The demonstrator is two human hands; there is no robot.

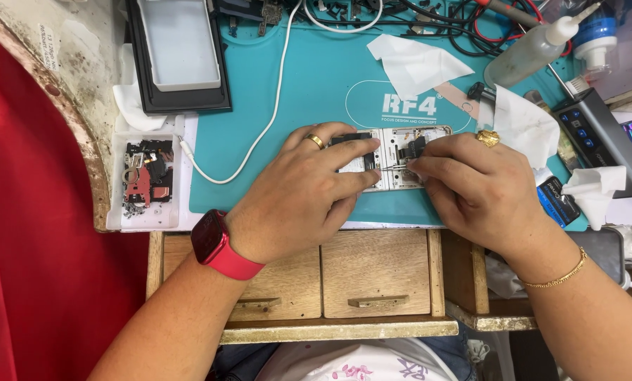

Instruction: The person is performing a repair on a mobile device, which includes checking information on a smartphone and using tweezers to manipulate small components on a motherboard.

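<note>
opened phone [393, 159] on mat [309, 92], parts tray [146, 176] left, bottle [531, 53] behind right

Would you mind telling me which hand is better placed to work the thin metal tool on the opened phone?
Probably the right hand: its fingertips pinch the thin metal tool over the opened white phone. The left hand lies flat on it, steadying it on the teal rubber mat.
</note>
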